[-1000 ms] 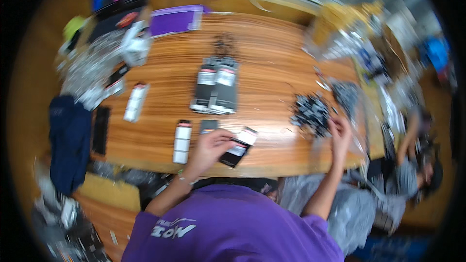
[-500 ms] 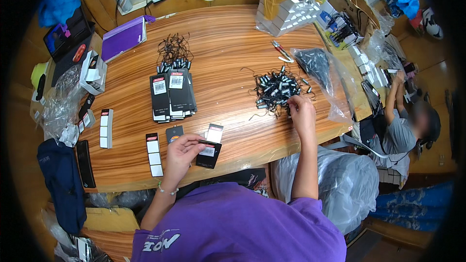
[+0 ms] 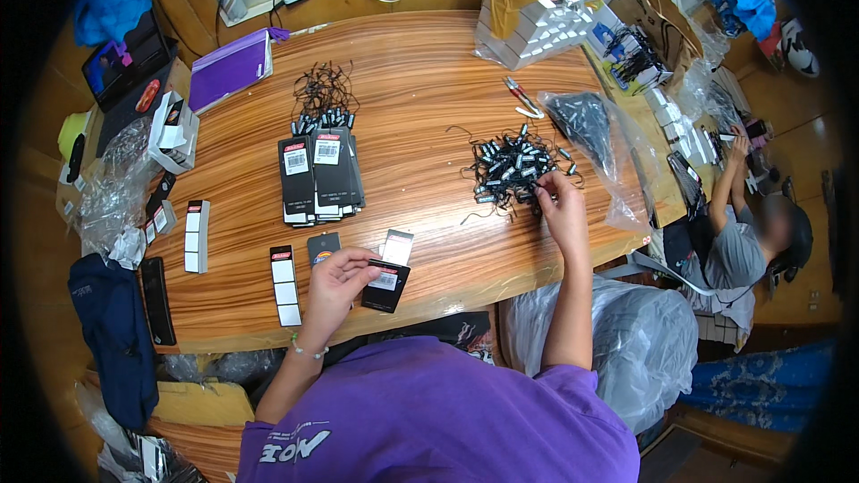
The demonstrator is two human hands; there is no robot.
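Observation:
My left hand (image 3: 341, 283) pinches a black hang tag (image 3: 388, 288) with a white barcode label, near the table's front edge. Partly behind it lies a white card (image 3: 398, 244). A dark tag with a coloured round logo (image 3: 324, 247) rests just beyond my left fingers. At the right, my right hand (image 3: 564, 204) reaches to the near edge of a heap of black tag strings (image 3: 519, 165) with small shiny clips. Its thumb and fingertips are closed there; what they hold is too small to make out.
Left of centre are stacked black hang tags (image 3: 313, 177), their strings (image 3: 324, 94) fanned beyond. Label strips (image 3: 284, 286), a phone (image 3: 158, 301) and a purple folder (image 3: 230, 72) lie leftward. Pliers (image 3: 522, 94), a plastic bag (image 3: 582, 121) and wrapped boxes (image 3: 528, 27) are right; another person works beyond.
My right hand has shifted slightly right, at the near edge of the string heap. The left hand keeps the tag in nearly the same place.

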